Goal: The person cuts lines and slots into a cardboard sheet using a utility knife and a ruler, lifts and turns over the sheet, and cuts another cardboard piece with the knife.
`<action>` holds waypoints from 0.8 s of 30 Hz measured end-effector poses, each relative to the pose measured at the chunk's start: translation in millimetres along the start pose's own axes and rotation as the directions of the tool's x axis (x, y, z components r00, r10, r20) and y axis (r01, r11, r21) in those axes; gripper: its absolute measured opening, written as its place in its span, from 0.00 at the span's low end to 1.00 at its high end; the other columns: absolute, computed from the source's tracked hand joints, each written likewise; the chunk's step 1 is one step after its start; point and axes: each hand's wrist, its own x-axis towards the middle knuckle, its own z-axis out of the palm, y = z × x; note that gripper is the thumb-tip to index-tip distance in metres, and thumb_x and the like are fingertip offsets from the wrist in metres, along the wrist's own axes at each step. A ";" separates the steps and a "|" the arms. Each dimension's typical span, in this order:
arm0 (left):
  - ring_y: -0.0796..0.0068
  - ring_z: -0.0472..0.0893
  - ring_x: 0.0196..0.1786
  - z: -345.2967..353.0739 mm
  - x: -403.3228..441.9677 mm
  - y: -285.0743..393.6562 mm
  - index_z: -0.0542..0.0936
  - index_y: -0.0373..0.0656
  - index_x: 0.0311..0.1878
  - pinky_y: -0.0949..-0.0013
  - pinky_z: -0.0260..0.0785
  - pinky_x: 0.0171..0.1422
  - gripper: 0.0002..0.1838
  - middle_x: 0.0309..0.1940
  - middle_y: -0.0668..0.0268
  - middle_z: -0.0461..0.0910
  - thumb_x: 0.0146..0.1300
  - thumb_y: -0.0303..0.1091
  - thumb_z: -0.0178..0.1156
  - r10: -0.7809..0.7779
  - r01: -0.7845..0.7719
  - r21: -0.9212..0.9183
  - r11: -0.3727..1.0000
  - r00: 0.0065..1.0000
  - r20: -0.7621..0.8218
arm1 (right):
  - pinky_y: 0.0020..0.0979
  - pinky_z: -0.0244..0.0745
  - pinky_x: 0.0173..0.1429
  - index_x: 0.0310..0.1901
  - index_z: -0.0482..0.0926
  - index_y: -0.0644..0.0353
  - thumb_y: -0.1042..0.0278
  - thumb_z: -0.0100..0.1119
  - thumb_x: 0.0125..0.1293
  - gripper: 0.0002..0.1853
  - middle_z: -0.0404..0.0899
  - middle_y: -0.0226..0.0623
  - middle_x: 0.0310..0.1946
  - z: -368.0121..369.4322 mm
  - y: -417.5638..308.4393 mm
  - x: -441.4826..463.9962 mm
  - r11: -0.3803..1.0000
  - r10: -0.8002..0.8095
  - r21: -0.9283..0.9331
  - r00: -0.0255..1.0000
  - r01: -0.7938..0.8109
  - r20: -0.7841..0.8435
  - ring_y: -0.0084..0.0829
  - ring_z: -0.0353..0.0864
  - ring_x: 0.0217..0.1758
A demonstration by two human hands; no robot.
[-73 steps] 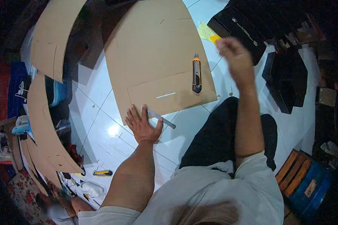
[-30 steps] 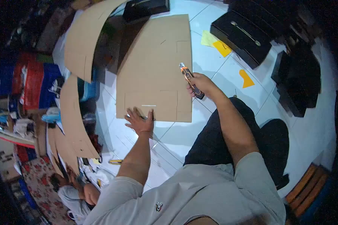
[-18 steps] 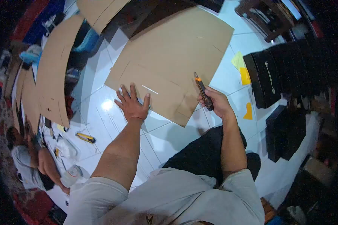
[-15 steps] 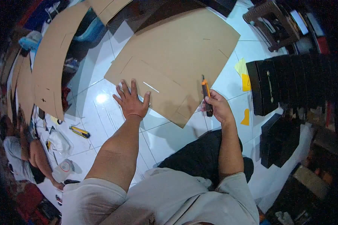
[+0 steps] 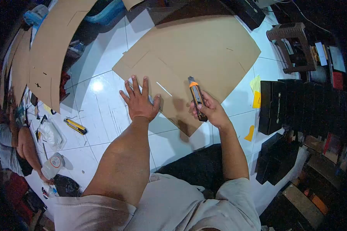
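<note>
A large brown cardboard sheet lies on the floor, with several thin slits and lines and one narrow white slot in it. My left hand rests with spread fingers on its near left edge, holding nothing. In my right hand is an orange and black utility knife, held above the sheet near its closest corner. The knife's tip points away from me, and a shadow falls on the cardboard beside it.
A yellow utility knife lies on the white tiles to the left. Another person sits at far left, near a plastic tub. Curved cardboard stands at upper left. Black boxes, yellow scraps and a brown stool are at right.
My right hand has brought the utility knife leftward over the cardboard, tilting its tip to the left. My left hand stays spread at the sheet's edge. The whole view has shifted slightly.
</note>
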 end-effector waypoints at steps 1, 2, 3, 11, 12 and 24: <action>0.37 0.34 0.89 4.4 -0.1 -1.1 0.48 0.59 0.89 0.25 0.24 0.86 0.46 0.89 0.50 0.36 0.74 0.68 0.45 0.018 -0.018 -0.016 1.000 0.999 -0.039 | 0.31 0.82 0.48 0.83 0.57 0.56 0.78 0.55 0.78 0.35 0.85 0.37 0.51 2.4 -0.7 5.4 1.000 -0.002 0.002 1.000 0.002 0.001 0.26 0.83 0.43; 0.35 0.36 0.89 6.7 -0.7 -1.9 0.48 0.58 0.89 0.24 0.25 0.85 0.47 0.89 0.48 0.37 0.74 0.68 0.47 0.036 -0.038 -0.030 0.999 0.996 -0.078 | 0.31 0.81 0.48 0.83 0.59 0.56 0.77 0.54 0.79 0.33 0.85 0.36 0.50 3.7 -1.2 10.1 1.000 -0.002 0.004 1.000 0.002 0.011 0.25 0.83 0.41; 0.35 0.36 0.89 5.8 -1.0 -2.0 0.48 0.58 0.89 0.24 0.25 0.85 0.47 0.89 0.48 0.37 0.74 0.68 0.47 0.038 -0.040 -0.027 0.999 0.996 -0.078 | 0.30 0.81 0.47 0.82 0.60 0.56 0.76 0.53 0.80 0.32 0.85 0.35 0.48 5.5 -1.3 13.5 1.000 -0.004 0.007 1.000 0.003 0.022 0.25 0.83 0.40; 0.36 0.35 0.89 7.5 -0.4 -2.0 0.49 0.57 0.89 0.24 0.26 0.85 0.47 0.89 0.47 0.37 0.74 0.69 0.46 0.033 -0.033 -0.006 0.999 0.997 -0.071 | 0.31 0.80 0.41 0.75 0.67 0.57 0.68 0.56 0.82 0.24 0.83 0.33 0.42 10.9 14.3 20.4 0.999 -0.045 0.005 0.998 0.045 -0.035 0.24 0.81 0.36; 0.36 0.35 0.89 7.7 -0.1 -1.6 0.49 0.57 0.89 0.24 0.26 0.85 0.47 0.89 0.47 0.37 0.74 0.69 0.46 0.038 -0.039 -0.006 0.999 0.997 -0.069 | 0.30 0.79 0.39 0.73 0.69 0.57 0.67 0.55 0.82 0.22 0.82 0.32 0.40 10.8 14.8 20.4 1.000 -0.009 0.021 0.999 0.010 -0.046 0.24 0.80 0.35; 0.35 0.37 0.88 5.2 0.1 -1.5 0.52 0.56 0.88 0.23 0.28 0.85 0.47 0.88 0.46 0.40 0.72 0.66 0.50 0.044 -0.050 -0.046 0.998 0.992 -0.122 | 0.27 0.78 0.37 0.66 0.72 0.57 0.60 0.54 0.84 0.17 0.82 0.29 0.36 14.0 15.4 22.0 0.996 0.045 -0.070 0.991 -0.054 -0.125 0.21 0.80 0.32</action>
